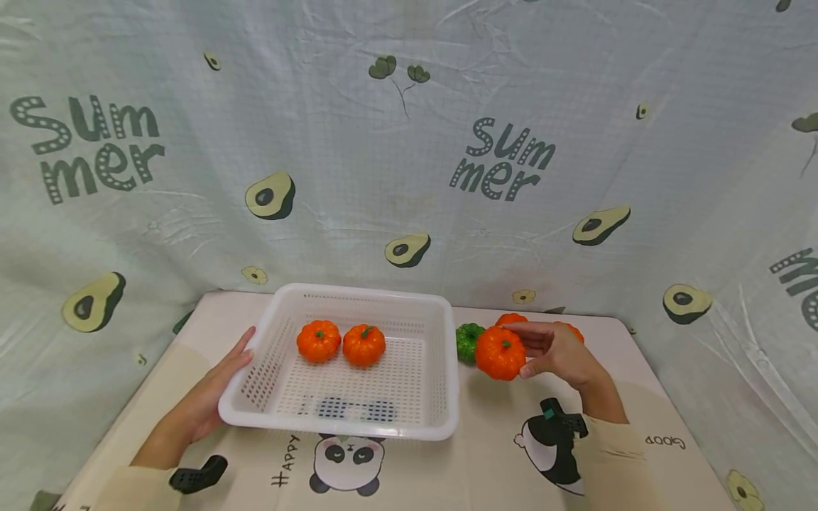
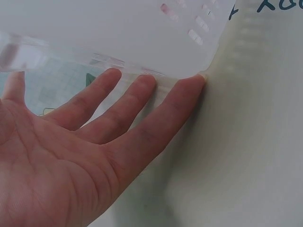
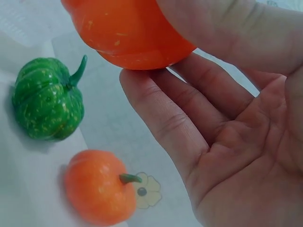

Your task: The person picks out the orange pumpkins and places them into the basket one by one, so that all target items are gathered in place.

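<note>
Right of centre in the head view, our right hand pinches an orange pumpkin between thumb and fingers, lifted just above the desk beside the white basket. Our left hand lies flat and open against the basket's left wall, gripping nothing. Two pumpkins already sit inside. A green pumpkin and another orange one wait below; a third seems hidden behind our fingers. The grip looks shallow, so the smooth pumpkin could slip; clipping the rim could also shove the basket.
</note>
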{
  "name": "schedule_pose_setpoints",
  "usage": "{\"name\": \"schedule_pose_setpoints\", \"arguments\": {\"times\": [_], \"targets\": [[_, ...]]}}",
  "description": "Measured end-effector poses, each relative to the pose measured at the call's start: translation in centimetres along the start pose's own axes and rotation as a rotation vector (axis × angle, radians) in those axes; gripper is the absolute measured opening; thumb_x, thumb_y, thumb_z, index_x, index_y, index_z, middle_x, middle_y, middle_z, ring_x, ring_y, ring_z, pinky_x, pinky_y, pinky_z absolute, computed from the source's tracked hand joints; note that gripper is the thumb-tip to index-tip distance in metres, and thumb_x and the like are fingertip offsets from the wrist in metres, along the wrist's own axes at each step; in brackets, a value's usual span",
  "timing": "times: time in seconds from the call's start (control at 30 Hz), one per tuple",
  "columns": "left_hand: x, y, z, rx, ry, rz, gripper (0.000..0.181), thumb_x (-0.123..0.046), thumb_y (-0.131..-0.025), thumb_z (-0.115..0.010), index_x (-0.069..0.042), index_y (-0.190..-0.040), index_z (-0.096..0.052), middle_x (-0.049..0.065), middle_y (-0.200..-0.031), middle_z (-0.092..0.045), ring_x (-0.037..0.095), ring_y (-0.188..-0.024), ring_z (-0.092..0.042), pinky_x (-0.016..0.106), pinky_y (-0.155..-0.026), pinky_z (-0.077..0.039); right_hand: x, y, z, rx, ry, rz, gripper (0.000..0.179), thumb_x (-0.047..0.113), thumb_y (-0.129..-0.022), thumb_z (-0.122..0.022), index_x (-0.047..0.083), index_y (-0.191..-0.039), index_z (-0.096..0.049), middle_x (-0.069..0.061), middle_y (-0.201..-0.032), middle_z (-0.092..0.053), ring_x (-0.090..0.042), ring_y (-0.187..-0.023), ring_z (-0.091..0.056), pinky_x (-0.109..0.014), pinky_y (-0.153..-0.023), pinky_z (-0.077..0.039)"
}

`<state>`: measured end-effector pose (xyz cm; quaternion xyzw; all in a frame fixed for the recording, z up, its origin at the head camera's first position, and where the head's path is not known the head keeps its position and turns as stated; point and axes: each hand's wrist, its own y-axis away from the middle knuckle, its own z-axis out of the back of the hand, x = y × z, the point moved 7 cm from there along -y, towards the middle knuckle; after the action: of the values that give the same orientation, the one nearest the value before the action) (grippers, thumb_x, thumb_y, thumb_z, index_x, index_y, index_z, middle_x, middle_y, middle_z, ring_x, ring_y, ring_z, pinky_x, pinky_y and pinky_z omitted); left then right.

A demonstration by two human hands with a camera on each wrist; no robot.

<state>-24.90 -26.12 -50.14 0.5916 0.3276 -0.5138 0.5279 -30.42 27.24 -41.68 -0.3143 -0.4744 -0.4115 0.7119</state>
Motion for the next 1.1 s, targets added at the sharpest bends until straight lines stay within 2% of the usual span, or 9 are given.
{"name": "schedule_pose_setpoints", "arguments": {"times": [0.4,0.9,1.1], "targets": [[0.0,0.0,0.1,-0.004,-0.005,-0.004,0.07,-0.056,-0.111,-0.03,-0.046,-0.163,0.016,0.018,-0.176,0.007,0.054,-0.151,-0.022,0.053,-0.099,-0.052,0.6,-1.0,-1.4,0.013,-0.013,0.064,0.076,-0.005,-0.072,-0.089,-0.013,-0.14,-0.056,0.016,-0.125,-0.072,-0.003,-0.112,-0.072,-0.025,-0.092,-0.058],[0.1,0.1,0.1,-0.026,-0.006,0.006,0.07,-0.056,-0.11,-0.032,-0.048,-0.163,0.014,0.017,-0.177,0.005,0.054,-0.149,-0.025,0.053,-0.098,-0.053,1.1,-2.1,-3.3,0.005,0.0,0.093,0.075,-0.004,-0.074,-0.088,-0.007,-0.143,-0.057,0.016,-0.128,-0.07,-0.003,-0.115,-0.071,-0.028,-0.096,-0.057],[0.2,0.0,0.1,-0.03,-0.002,0.009,0.068,-0.056,-0.11,-0.034,-0.054,-0.161,0.012,0.015,-0.177,0.005,0.054,-0.15,-0.026,0.055,-0.098,-0.053,1.3,-2.7,-3.9,-0.008,0.008,0.081,0.074,-0.006,-0.074,-0.086,-0.004,-0.143,-0.059,-0.015,-0.138,-0.069,-0.002,-0.115,-0.07,-0.027,-0.096,-0.056]]}}
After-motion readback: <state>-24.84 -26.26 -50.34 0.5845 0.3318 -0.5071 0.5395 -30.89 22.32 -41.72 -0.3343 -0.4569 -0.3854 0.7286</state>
